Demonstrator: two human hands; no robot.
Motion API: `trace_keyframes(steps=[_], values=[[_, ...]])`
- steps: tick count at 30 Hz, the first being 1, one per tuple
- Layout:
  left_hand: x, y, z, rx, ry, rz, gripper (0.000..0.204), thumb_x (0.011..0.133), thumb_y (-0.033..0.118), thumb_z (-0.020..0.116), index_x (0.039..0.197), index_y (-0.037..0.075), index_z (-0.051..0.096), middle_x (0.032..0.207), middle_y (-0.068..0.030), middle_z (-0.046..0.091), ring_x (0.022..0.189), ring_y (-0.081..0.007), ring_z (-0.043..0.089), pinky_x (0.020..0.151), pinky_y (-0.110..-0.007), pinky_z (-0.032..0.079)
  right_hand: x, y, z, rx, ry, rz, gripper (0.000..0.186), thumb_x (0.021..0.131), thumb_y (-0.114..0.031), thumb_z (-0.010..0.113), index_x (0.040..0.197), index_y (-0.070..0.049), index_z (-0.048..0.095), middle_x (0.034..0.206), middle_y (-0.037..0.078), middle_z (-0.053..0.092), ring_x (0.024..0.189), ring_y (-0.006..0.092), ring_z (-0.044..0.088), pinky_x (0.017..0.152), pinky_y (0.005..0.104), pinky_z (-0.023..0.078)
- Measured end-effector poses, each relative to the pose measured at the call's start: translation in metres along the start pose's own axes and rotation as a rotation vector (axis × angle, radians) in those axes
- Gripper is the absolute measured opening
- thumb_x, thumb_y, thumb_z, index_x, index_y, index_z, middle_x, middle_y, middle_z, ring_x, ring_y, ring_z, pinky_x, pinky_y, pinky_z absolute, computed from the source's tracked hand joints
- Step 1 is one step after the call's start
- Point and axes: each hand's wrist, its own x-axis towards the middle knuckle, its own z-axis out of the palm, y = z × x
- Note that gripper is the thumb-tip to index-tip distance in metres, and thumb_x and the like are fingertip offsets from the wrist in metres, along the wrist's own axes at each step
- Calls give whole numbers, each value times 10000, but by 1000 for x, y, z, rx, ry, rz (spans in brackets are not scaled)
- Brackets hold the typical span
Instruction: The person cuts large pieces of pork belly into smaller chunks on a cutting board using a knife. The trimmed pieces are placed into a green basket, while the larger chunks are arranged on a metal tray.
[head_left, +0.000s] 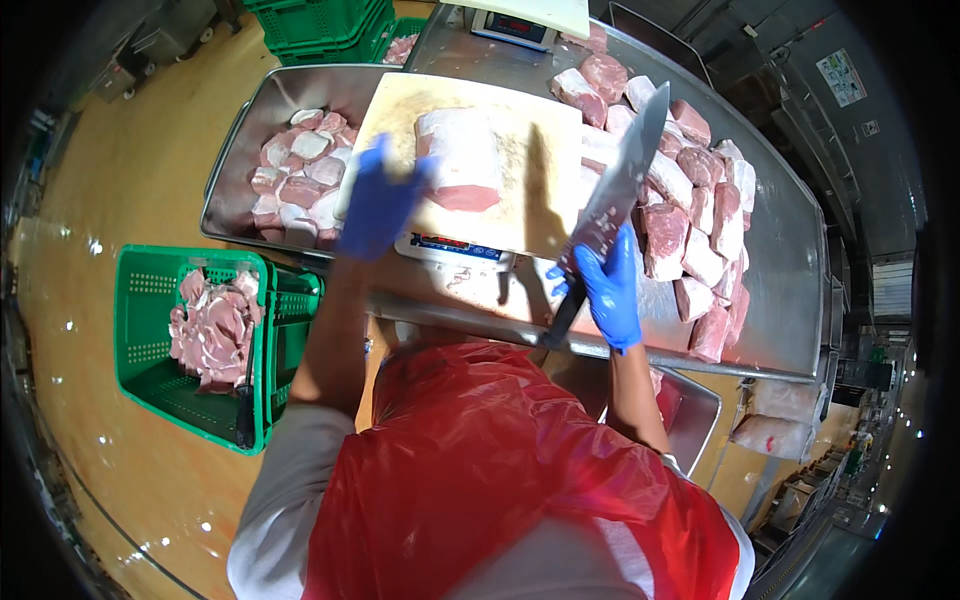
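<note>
A large butcher knife (622,185) with a wide blade and black handle is in my right hand (608,290), which wears a blue glove. Its blade points up and away, over the right edge of the white cutting board (545,130). Scraps of meat stick to the blade. On the board lies a block of pale pink meat (460,160), fat side up, its cut face toward me. My left hand (383,205), also blue-gloved and blurred by motion, is at the block's left side with fingers apart. Whether it touches the meat I cannot tell.
The board rests on a digital scale (455,248). Meat chunks (690,200) are heaped on the steel table (775,270) to the right. Left stands a steel tub (240,150) of cut pieces; below it, a green crate (150,345) holds trimmings, with a black-handled tool (245,415) at its rim.
</note>
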Motion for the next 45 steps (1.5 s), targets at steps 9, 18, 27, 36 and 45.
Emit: trace_keyframes(steps=[9, 18, 27, 36, 45], values=[[63, 9, 37, 71, -447, 424, 856, 751, 341, 794, 1520, 290, 422, 1560, -249, 333, 1374, -471, 409, 1085, -517, 424, 4, 8, -22, -423, 7, -62, 485, 1006, -62, 486, 1441, -39, 274, 775, 79, 577, 599, 144, 595, 497, 273, 500], [-85, 29, 31, -105, -34, 344, 511, 892, 104, 663, 1375, 15, 524, 1477, -238, 457, 1369, -440, 433, 1086, -475, 421, 23, 45, 24, -1124, -55, -300, 358, 980, -172, 574, 1311, -85, 470, 1078, 267, 614, 803, 479, 651, 684, 554, 535], [-99, 5, 13, -210, 158, 79, 248, 878, 58, 622, 1122, 79, 661, 1077, -122, 694, 985, -340, 659, 895, -448, 504, 115, 15, 122, -1290, -307, -418, 329, 995, -207, 524, 1291, -100, 428, 1015, 273, 590, 808, 487, 643, 677, 558, 521], [-86, -21, 1, -221, 267, -137, 168, 897, 78, 640, 1052, 70, 706, 1027, -144, 709, 872, -322, 688, 772, -414, 551, 18, -5, -29, -1686, -513, 8, 325, 964, -98, 487, 1280, -133, 422, 953, 268, 616, 724, 471, 656, 655, 577, 526], [-33, 46, 48, -145, 205, -146, 177, 837, 111, 733, 950, 21, 630, 973, -149, 654, 790, -293, 653, 650, -397, 539, 2, -11, 8, -1415, -204, -237, 250, 990, -159, 570, 1220, -93, 498, 1033, 251, 641, 790, 489, 637, 646, 563, 504]])
